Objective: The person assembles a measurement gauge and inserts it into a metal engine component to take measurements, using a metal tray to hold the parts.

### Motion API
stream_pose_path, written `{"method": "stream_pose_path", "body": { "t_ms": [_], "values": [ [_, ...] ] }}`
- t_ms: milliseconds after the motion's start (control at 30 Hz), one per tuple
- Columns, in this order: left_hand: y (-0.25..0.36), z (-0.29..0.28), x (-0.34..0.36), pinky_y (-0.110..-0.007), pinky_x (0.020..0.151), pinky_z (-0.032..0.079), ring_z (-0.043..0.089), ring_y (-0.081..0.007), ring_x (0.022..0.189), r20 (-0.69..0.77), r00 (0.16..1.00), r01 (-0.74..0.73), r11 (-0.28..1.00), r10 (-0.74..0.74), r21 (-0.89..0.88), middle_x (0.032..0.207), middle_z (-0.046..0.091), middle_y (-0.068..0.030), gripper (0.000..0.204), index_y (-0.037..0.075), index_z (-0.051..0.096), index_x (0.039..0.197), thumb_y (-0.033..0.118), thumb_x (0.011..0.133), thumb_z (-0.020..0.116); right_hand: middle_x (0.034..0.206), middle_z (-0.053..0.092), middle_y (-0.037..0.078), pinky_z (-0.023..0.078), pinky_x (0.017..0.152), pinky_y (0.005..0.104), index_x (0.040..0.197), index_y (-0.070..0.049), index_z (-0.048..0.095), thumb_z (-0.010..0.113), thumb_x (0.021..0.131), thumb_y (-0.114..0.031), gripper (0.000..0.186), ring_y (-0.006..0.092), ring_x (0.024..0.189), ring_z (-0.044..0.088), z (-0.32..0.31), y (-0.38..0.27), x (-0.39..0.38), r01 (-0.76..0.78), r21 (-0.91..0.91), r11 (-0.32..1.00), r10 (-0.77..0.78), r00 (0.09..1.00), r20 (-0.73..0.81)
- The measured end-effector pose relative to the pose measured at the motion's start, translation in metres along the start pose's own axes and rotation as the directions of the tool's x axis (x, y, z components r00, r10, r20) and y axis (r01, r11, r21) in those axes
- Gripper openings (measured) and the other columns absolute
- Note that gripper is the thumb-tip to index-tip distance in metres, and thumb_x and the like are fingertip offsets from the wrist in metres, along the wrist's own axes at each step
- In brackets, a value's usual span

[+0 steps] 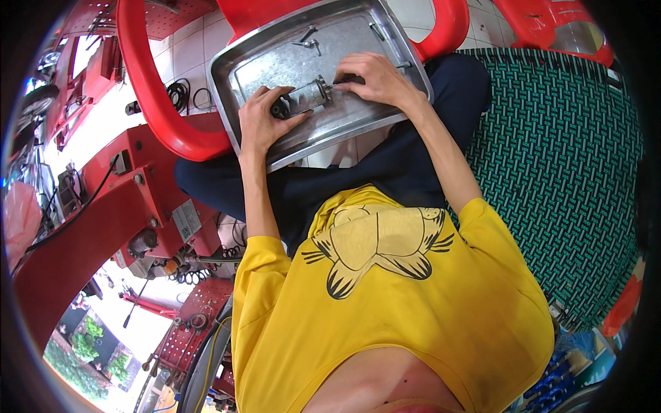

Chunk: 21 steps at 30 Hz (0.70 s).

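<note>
A metal cylinder [303, 100], dark at its left end and with a flanged collar at its right end, lies nearly level over a shallow steel tray [265, 63]. My left hand [259, 120] is closed round its dark end, thumb on the near side and fingers on the far side. At the collar end my right hand [377, 79] pinches close to a thin shaft-like piece; its fingers hide most of what they grip. Small metal bolts or fittings [310, 43] lie on the tray beyond the cylinder. Another slim metal piece [376, 31] rests near the tray's far right corner.
The tray rests across my lap and a red plastic chair [138, 69]. To the right stands a green and black woven seat [558, 165]. Red machinery [134, 182] is close on the left, with a coiled black cable [179, 95] on the tiled floor.
</note>
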State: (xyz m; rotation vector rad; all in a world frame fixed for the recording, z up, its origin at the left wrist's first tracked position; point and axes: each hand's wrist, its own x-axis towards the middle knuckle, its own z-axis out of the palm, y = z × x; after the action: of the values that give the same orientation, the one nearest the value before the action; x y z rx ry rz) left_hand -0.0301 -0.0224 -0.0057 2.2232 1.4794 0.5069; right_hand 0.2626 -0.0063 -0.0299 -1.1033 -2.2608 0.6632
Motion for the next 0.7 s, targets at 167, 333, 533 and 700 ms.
{"method": "stream_pose_path", "body": {
  "t_ms": [167,333,533,700],
  "values": [
    [-0.002,0.001,0.001,-0.039,0.08,0.06,0.076,-0.0265,0.089,-0.035,0.995,-0.097,0.995,0.097,0.017,0.1,0.077,-0.0079,0.05,0.011,0.081,0.111,0.035,0.07,0.096,0.095,0.071,0.012,0.053,0.086,0.0446,0.101,-0.003,0.072,0.08,0.088,-0.02,0.023,0.0354,0.096,0.067,-0.001,-0.001,0.001,0.041,0.006,0.999,-0.041,0.999,-0.01],
    [-0.004,0.004,0.001,-0.038,0.08,0.059,0.074,-0.0247,0.089,-0.085,0.987,-0.137,0.99,0.136,-0.011,0.098,0.077,-0.0048,0.049,0.012,0.08,0.11,0.038,0.071,0.094,0.098,0.074,0.013,0.054,0.086,0.0444,0.103,-0.004,0.076,0.075,0.095,-0.024,0.022,0.0361,0.096,0.069,0.006,0.0,0.0,-0.003,-0.022,1.0,0.003,1.0,-0.024],
    [-0.005,0.004,0.0,-0.038,0.081,0.059,0.074,-0.0246,0.093,-0.052,0.993,-0.104,0.994,0.104,-0.014,0.1,0.077,-0.0054,0.05,0.012,0.08,0.112,0.037,0.071,0.095,0.095,0.075,0.013,0.055,0.083,0.045,0.097,-0.003,0.078,0.073,0.098,-0.026,0.024,0.0361,0.091,0.071,0.008,0.002,0.001,-0.004,-0.007,1.0,0.004,1.0,0.007],
    [-0.002,0.002,0.002,-0.037,0.079,0.059,0.071,-0.022,0.094,-0.071,0.987,-0.141,0.99,0.142,0.015,0.098,0.075,-0.0013,0.051,0.014,0.079,0.111,0.041,0.07,0.095,0.096,0.075,0.013,0.055,0.083,0.0446,0.098,-0.003,0.078,0.073,0.097,-0.026,0.023,0.0358,0.092,0.071,0.007,0.0,0.0,0.013,-0.022,1.0,-0.013,1.0,-0.006]
  ]
}}
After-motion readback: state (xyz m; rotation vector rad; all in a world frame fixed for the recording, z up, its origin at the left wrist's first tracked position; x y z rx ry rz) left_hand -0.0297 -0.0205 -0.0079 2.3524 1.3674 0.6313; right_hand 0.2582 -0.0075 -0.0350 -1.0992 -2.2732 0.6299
